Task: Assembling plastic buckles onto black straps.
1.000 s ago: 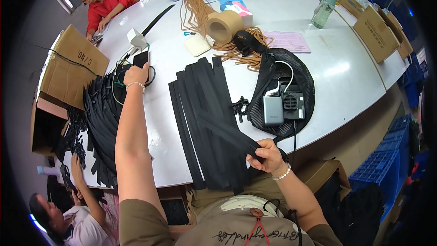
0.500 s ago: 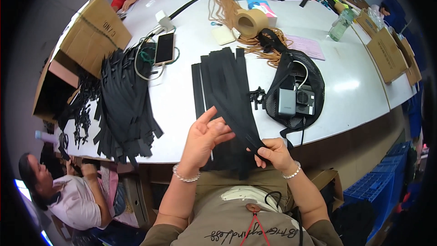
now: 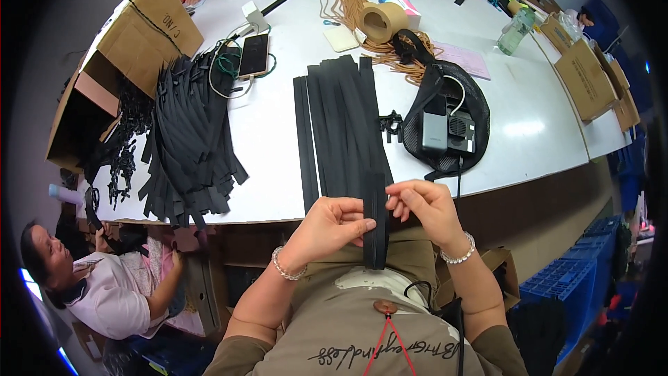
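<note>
A black zipper strip [image 3: 375, 219] hangs upright before me at the table's front edge, with a seam along its length. My left hand [image 3: 337, 226] pinches its middle between thumb and fingers. Close by the strip's right edge, my right hand [image 3: 428, 210] has its index finger stretched toward it and the other fingers loosely bent, with nothing visible in them. Beyond both hands, a flat stack of black zipper strips [image 3: 341, 122] lies lengthwise on the white table. Small black zipper sliders [image 3: 392, 123] sit in a little pile to its right.
Left stand a pile of black strips [image 3: 191, 143], a phone [image 3: 254, 55] and a cardboard box [image 3: 142, 35]. Right are a black mesh bag [image 3: 480, 111] with devices and a green bottle [image 3: 516, 31]. A tape roll [image 3: 382, 22] lies beyond. Two other people sit at the table.
My left hand, empty and raised before, now grips a strip upright near my body. My right hand has let go of the strip and moved up beside it.
</note>
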`<state>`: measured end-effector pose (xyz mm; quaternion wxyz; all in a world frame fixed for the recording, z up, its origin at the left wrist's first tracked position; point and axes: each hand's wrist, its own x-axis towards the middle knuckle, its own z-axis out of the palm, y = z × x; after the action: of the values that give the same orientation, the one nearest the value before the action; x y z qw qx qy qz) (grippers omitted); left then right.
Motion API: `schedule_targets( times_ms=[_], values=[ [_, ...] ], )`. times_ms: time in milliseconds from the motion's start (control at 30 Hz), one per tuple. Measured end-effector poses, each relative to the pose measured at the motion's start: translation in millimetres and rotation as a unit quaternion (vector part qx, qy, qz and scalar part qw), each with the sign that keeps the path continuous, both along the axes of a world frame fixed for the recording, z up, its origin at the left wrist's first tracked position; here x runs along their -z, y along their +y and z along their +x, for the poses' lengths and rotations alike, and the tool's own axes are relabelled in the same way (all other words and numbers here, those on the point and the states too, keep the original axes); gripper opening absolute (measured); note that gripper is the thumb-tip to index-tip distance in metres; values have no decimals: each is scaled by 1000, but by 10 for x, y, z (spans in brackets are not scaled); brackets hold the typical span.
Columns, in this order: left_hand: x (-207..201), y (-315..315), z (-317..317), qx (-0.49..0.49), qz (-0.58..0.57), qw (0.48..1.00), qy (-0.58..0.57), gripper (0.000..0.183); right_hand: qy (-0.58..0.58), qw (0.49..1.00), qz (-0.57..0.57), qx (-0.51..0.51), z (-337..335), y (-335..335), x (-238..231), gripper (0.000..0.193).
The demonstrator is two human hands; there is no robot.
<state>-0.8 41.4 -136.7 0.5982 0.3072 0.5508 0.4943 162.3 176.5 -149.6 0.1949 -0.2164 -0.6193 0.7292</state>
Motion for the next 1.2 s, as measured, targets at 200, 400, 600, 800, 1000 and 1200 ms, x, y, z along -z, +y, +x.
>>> schedule_targets(
  times_ms=[200, 400, 600, 800, 1000, 1200],
  values=[
    [135, -74, 17, 45, -17, 999, -12, 17, -40, 998, -44, 29, -161, -51, 23, 12],
    [104, -96, 28, 30, -14, 999, -27, 14, -31, 996, -78, 36, -195, -90, 87, 8],
    [190, -30, 50, -26, 30, 991, 126, 14, -47, 992, 96, -68, -120, -158, 97, 7],
    [109, -2, 63, 74, 74, 970, 220, 26, 7, 986, 127, -110, -36, -178, 106, 10],
    [388, 151, 551, -255, 167, 949, -85, 29, 95, 983, 131, 84, -72, -353, 197, 13],
    [469, 344, 282, -380, 211, 901, -6, 22, 218, 948, -67, 221, -176, -159, 184, 17]
  ],
)
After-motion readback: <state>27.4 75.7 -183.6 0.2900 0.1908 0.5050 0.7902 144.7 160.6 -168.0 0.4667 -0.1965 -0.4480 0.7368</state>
